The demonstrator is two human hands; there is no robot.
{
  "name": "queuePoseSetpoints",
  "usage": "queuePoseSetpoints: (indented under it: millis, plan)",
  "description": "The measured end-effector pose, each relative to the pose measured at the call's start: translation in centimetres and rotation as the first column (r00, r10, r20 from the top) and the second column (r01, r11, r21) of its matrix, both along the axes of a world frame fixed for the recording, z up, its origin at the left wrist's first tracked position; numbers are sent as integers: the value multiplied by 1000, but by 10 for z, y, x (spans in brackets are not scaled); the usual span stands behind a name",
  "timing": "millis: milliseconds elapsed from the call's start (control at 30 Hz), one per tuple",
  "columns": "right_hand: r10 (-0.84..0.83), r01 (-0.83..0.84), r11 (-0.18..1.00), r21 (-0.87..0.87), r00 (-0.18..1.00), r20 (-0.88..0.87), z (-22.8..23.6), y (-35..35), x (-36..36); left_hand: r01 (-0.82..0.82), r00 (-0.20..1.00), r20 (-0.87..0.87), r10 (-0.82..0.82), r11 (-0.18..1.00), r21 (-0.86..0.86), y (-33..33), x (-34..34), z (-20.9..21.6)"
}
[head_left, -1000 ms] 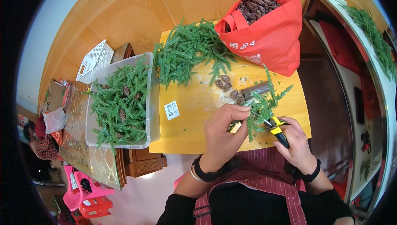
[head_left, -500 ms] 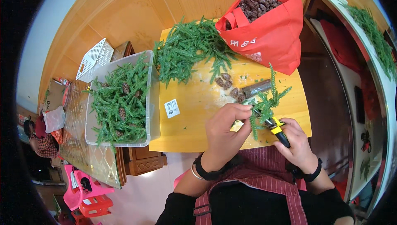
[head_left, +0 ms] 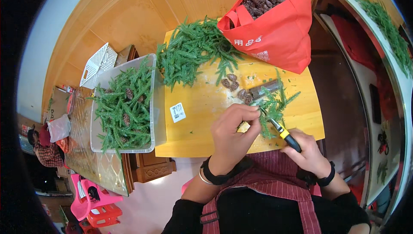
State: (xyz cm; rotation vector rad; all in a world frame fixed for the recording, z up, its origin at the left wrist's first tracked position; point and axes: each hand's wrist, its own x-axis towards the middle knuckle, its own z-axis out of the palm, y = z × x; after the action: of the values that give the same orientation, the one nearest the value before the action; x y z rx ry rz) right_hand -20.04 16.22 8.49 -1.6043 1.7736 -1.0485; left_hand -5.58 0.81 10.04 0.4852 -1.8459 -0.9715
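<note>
My left hand (head_left: 234,130) is closed, its thumb and fingertips pinching the stem end of a green pine sprig (head_left: 275,104). Beneath that palm a small brown and yellowish bit peeks out, mostly hidden. In my right hand (head_left: 307,153) is a pair of pliers (head_left: 288,138) with black and yellow handles. Their jaws reach into the sprig close to my left fingertips; exactly what they bite cannot be made out. Just beyond my hands lie several loose pine cones (head_left: 230,82) and a dark brown bundle (head_left: 264,89) on the yellow table (head_left: 202,135).
A red bag (head_left: 275,34) full of pine cones stands at the back right. Greenery (head_left: 189,51) is heaped behind. To the left is a clear plastic bin (head_left: 159,120) of sprigs and cones; a white label (head_left: 177,112) lies beside it. Far left, a person (head_left: 49,152) is visible.
The pliers have turned in my right hand, and their handles look closer together. The sprig has tilted slightly. My left hand keeps its pinch, and the whole view has shifted a little.
</note>
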Motion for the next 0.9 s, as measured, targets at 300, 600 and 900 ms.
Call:
queuePoseSetpoints:
  millis: [300, 600, 900]
  plan:
    - [138, -200, 979, 39, 793, 594, -6, 4, -1, 4, 998, -58, -2, 1000, 31, -1, -3, -2]
    - [169, -203, 979, -11, 782, 600, -13, 4, 0, 29, 997, -79, -24, 997, 67, -1, 0, -1]
    - [151, -163, 986, -22, 851, 503, -14, 2, 0, 82, 997, 3, -82, 996, 20, -1, 5, -3]
